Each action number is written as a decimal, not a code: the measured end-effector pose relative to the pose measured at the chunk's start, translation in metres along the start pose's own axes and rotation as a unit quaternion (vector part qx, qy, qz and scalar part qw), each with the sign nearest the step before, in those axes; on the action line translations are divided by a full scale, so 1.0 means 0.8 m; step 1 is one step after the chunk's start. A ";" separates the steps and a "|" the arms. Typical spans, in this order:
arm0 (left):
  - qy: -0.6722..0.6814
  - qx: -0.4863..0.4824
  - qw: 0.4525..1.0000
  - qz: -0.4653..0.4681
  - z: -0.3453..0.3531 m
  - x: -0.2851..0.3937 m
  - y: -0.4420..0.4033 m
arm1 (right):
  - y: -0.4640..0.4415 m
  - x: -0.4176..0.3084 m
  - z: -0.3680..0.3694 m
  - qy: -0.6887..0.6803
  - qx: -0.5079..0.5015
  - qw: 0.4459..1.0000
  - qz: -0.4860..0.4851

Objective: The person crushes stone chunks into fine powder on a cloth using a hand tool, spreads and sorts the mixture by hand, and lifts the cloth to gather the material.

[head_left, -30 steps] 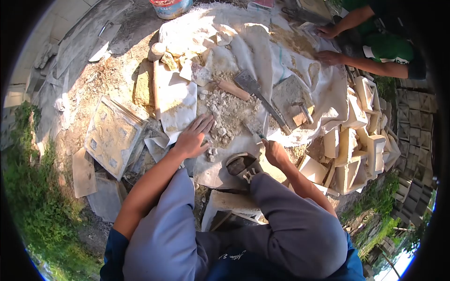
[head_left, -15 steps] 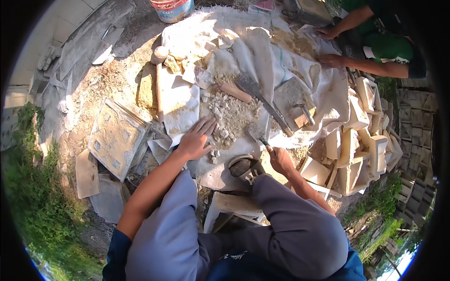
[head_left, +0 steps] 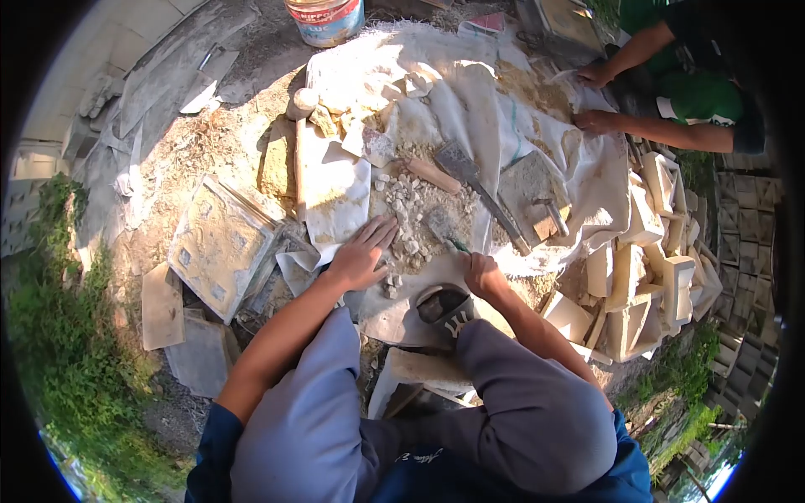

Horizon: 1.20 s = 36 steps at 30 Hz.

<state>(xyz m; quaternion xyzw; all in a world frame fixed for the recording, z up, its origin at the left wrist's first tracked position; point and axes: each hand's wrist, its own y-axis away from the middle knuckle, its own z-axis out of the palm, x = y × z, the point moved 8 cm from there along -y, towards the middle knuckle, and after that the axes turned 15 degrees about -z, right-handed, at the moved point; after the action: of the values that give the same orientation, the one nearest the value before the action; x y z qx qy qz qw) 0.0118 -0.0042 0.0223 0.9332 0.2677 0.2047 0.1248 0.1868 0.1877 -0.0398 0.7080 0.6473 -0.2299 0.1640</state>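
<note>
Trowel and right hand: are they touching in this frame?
Touching. The head view shows it: the green handle of the trowel runs straight into the curled fingers of the right hand, with no gap.

Left of the paint bucket [head_left: 327, 23] stands a pale wall [head_left: 101, 50]; down-left from the bucket lie sunlit, straw-littered earth [head_left: 189, 147] and, farther, green plants [head_left: 54, 310].
</note>
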 end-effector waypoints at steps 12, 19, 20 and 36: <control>0.032 0.038 0.999 0.018 0.001 0.000 0.005 | -0.063 -0.066 -0.093 -0.067 0.049 0.994 0.065; 0.014 0.003 0.998 0.058 -0.006 0.008 0.014 | -0.038 -0.035 -0.016 0.023 -0.053 0.998 0.001; 0.012 0.001 0.998 0.059 -0.004 0.008 0.019 | -0.046 -0.033 -0.018 -0.046 -0.139 0.986 0.078; -0.029 -0.008 1.000 -0.001 0.017 -0.008 0.008 | -0.079 -0.054 0.011 -0.089 -0.094 0.987 0.092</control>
<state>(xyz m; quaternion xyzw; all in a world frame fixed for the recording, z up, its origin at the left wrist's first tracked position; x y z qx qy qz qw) 0.0155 -0.0145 0.0105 0.9374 0.2630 0.1797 0.1404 0.1204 0.1538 -0.0196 0.7224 0.5813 -0.2140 0.3072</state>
